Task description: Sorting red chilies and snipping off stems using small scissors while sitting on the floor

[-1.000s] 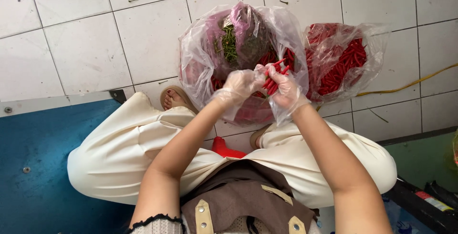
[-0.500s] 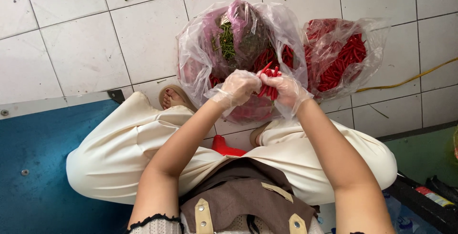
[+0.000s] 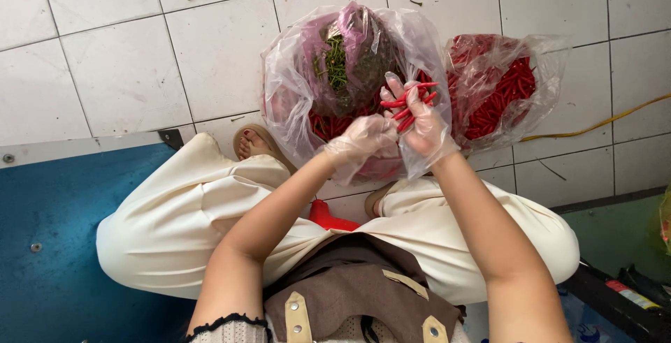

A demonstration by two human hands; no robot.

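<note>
Chillies (image 3: pixel 409 103), a small red bunch, sit clamped in my right hand (image 3: pixel 421 125), fingers curled shut around their lower ends, tips fanning toward 1 o'clock. The hand wears a loose clear plastic glove.

Head view, centre: my left hand (image 3: pixel 363 140), also gloved, lies at 8 o'clock of the right hand and touches it. Its fingers are bent together against the base of the bunch; I cannot tell whether they pinch a stalk.

Head view, 12 o'clock of both hands: a clear plastic bag (image 3: pixel 293 84) stands open on the white tiled floor (image 3: pixel 126 70). It holds green stalks (image 3: pixel 335 63) at the top and more red chillies lower down. My hands hover just in front of its mouth.

Head view, 2 o'clock: a second plastic bag (image 3: pixel 538 70) full of red chillies lies just beside the first, touching it.

Head view, 3 o'clock: a yellow cable (image 3: pixel 601 123) runs across the tiles.

Head view, 8 o'clock: a blue mat (image 3: pixel 49 231) lies under my left knee.
</note>
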